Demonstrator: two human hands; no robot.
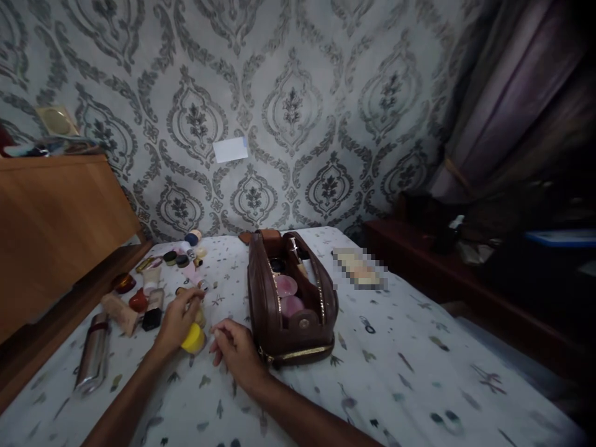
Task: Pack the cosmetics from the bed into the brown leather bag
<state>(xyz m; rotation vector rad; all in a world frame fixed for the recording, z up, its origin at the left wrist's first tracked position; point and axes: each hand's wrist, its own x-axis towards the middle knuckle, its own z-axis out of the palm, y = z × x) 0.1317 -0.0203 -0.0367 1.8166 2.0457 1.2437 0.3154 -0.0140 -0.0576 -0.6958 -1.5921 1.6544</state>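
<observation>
Apparently bent the left hand (pixel 179 316) down at the right edge of the scattered cosmetics, against or just beside a yellow-lidded jar (pixel 193 339); could not tell whether grasping that jar or merely touching it. Held the right hand (pixel 237 351) loosely curled, nothing visible in the fingers, between the jar on the left and an unzipped brown bag (pixel 298 344) on the right. Risked, with the left wrist so low, rolling the jar across the soft patterned sheet (pixel 372 397). Risked also, on any careless leftward sweep, knocking the black-capped bottle (pixel 152 319) into the red-orange piece (pixel 138 301) and the beige tube (pixel 121 313). Farther left, saw a clear bottle (pixel 93 354) lying on its side, probably apt to roll if bumped by the left forearm. To the right, judged a bump from the right hand able to tilt the bag and jumble the two pink round items inside (pixel 286 286), or scrape knuckles on the zipper teeth (pixel 321 295). Saw less danger for the flat, blurred object (pixel 358 268) at far right, well apart from both hands.
</observation>
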